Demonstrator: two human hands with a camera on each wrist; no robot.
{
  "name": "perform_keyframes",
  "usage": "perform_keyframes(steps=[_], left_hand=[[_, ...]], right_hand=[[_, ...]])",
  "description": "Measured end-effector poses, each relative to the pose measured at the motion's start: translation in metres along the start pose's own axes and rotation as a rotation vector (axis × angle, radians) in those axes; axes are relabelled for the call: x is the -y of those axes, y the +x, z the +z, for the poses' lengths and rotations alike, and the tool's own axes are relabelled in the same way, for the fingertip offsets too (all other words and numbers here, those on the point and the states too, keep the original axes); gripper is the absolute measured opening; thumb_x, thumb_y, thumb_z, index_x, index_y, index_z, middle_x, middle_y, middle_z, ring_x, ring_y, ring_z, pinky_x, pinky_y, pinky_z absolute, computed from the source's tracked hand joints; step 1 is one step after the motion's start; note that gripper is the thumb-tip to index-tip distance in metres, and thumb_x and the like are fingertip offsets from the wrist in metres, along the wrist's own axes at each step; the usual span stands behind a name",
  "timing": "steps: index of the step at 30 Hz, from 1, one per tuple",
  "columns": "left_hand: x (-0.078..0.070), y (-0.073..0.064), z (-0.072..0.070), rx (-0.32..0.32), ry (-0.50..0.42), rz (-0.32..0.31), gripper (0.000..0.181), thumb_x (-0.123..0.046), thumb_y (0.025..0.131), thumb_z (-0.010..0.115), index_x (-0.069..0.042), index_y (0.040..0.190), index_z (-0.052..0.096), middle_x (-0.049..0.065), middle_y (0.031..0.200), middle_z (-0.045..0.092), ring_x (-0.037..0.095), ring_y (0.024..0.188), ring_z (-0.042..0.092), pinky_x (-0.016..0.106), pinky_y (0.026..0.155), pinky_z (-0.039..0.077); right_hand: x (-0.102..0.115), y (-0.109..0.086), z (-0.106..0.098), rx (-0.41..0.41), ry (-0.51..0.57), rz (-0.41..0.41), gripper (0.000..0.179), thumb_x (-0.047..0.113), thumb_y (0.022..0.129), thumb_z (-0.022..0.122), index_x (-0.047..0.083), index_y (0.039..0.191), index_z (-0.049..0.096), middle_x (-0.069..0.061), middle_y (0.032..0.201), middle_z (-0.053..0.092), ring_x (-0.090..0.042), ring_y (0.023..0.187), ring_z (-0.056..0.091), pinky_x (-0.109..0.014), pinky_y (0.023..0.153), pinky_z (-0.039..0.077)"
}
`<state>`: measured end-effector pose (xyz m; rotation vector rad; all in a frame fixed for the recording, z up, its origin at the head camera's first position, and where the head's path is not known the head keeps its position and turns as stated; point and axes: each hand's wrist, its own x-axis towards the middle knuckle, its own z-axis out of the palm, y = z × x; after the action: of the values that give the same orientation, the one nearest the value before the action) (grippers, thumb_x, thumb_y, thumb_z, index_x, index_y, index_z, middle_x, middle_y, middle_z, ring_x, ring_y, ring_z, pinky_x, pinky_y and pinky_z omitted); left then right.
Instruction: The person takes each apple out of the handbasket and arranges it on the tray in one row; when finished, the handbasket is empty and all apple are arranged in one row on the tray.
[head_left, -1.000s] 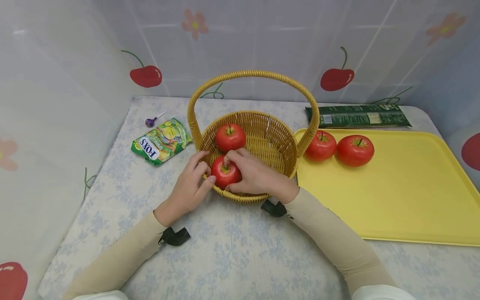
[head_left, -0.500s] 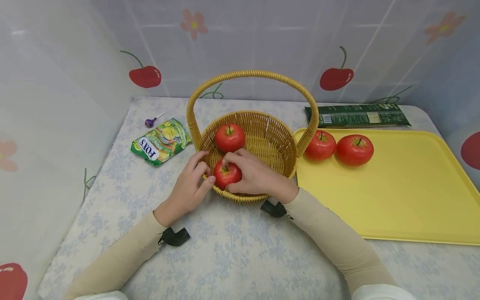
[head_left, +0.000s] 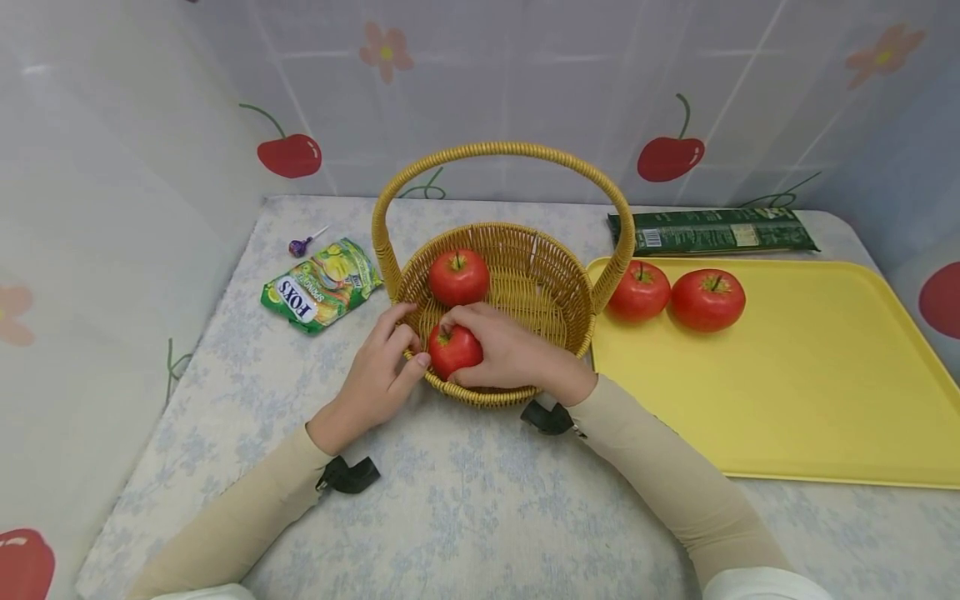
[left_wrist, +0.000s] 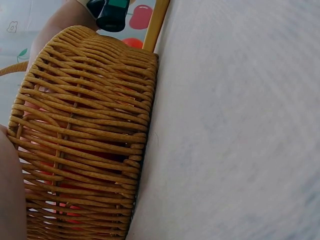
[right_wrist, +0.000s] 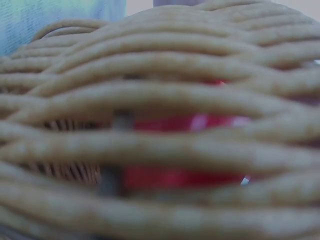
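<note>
A yellow-brown wicker basket (head_left: 491,399) with a tall hoop handle stands mid-table. My left hand (head_left: 371,375) holds its near-left rim with bent fingers. Inside the basket, my right hand (head_left: 513,350) grips a red apple (head_left: 456,357) close to that rim, fingers over the stem end and thumb on the near side. Another red apple (head_left: 459,277) lies just behind it. In the left wrist view, the basket's woven wall (left_wrist: 95,115) hides most of what is inside. The right wrist view is filled by blurred wicker strands (right_wrist: 175,149), with red apple skin (right_wrist: 180,177) showing through.
To the right, a yellow tray (head_left: 787,383) bears two apples (head_left: 707,300) at its back-left corner. Behind it lies a long green packet (head_left: 712,231). A green sweet bag (head_left: 322,285) and a purple lollipop (head_left: 300,247) lie left of the basket.
The gripped apple has shifted very slightly right and turned a little under my right fingers, which have crept left across its top. My left hand stays on the rim.
</note>
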<state>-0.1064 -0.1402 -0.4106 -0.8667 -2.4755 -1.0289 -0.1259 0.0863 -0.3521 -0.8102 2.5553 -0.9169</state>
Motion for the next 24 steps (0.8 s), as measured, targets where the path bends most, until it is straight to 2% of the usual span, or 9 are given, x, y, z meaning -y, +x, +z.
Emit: perform_keyframes(steps=[6,17,24], left_hand=[[-0.0001,-0.0004,0.0000,-0.004,-0.001,-0.001,0.064,-0.064,0.105,0.030,-0.006,0.090,0.053,0.029,0.143,0.050,0.041,0.130,0.055,0.058,0.094,0.050],[-0.0007,0.0000,-0.0007,-0.003,0.001,-0.001,0.065,-0.064,0.105,0.029,-0.006,0.090,0.053,0.029,0.143,0.049,0.042,0.130,0.055,0.059,0.095,0.050],[0.0010,-0.0008,-0.0001,0.008,-0.004,0.001,0.063,-0.064,0.105,0.029,-0.007,0.090,0.053,0.029,0.143,0.049,0.043,0.130,0.054,0.058,0.095,0.050]], right_hand=[[-0.0002,0.0001,0.0006,0.016,0.002,-0.017,0.054,0.018,0.082,0.081,0.016,0.129,0.054,-0.013,0.133,0.054,-0.028,0.118,0.059,-0.046,0.095,0.054],[-0.0001,-0.0006,0.0009,-0.011,-0.022,-0.066,0.052,0.018,0.081,0.082,0.015,0.127,0.058,-0.014,0.136,0.053,-0.030,0.119,0.059,-0.047,0.097,0.054],[0.0002,-0.0020,-0.0034,-0.030,0.033,-0.035,0.056,0.020,0.079,0.085,0.015,0.128,0.059,-0.013,0.137,0.053,-0.030,0.122,0.058,-0.048,0.097,0.054]])
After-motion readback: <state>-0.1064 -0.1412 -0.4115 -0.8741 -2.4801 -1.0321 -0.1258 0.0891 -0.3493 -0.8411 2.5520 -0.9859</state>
